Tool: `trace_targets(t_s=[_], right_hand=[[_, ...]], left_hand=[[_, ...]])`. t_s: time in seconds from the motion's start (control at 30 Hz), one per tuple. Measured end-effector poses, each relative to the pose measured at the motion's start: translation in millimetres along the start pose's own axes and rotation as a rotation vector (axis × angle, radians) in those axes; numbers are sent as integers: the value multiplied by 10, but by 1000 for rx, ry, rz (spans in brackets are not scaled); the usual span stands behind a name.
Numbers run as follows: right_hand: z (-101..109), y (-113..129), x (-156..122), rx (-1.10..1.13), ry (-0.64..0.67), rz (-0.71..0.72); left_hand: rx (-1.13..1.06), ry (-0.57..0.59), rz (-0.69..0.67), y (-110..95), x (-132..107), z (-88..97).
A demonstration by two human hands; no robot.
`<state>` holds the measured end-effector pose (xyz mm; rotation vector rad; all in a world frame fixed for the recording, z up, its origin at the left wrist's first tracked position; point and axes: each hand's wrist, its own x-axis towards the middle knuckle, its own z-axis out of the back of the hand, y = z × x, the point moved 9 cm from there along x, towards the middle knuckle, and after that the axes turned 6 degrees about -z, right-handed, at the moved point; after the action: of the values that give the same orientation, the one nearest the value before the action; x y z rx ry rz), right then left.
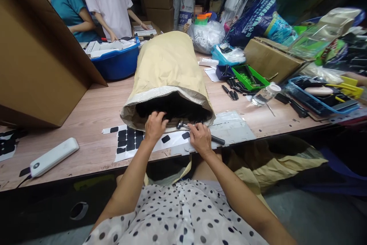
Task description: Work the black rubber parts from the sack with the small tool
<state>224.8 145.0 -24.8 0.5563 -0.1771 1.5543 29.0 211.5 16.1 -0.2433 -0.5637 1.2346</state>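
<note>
A large tan paper sack (pixel 169 67) lies on its side on the wooden table (pixel 94 111), its open mouth facing me with dark contents inside. My left hand (pixel 155 125) reaches into the mouth, fingers curled on something dark I cannot make out. My right hand (pixel 200 138) rests just below the mouth, fingers bent around a small hammer (pixel 197 130) with a metal head and black handle. Under both hands lies a white sheet with several black square pads (pixel 130 140).
A big open cardboard box (pixel 40 65) stands at left. A white handheld device (pixel 53 157) lies near the front edge. A blue tub (pixel 117 63), green tray (pixel 249 77), clear bottle (pixel 265 94) and blue tray (pixel 321 98) crowd the back and right. Other people stand behind the table.
</note>
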Motion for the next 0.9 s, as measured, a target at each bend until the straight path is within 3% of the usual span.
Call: trace_targets(t_s=[0.1,0.23,0.43,0.6,0.7,0.9], right_hand=[[1,11,6,2,5,-2],[10,34,17,7,17,-5],[26,32,21,14,11,-27],[24,19,23,13,6,-26],[19,4,18,14,11,-31],[-6,-51,40,39,26,-59]], left_hand=[[134,-26,14,245,348,-88],[201,-59,-71,309,449,-141],[159,-6,-115,77,71,-51],[10,180,-290,-255,-437,-330],[-57,146,-256,-237,-553,-450],[-222,74,-254,-146,-532,-477]])
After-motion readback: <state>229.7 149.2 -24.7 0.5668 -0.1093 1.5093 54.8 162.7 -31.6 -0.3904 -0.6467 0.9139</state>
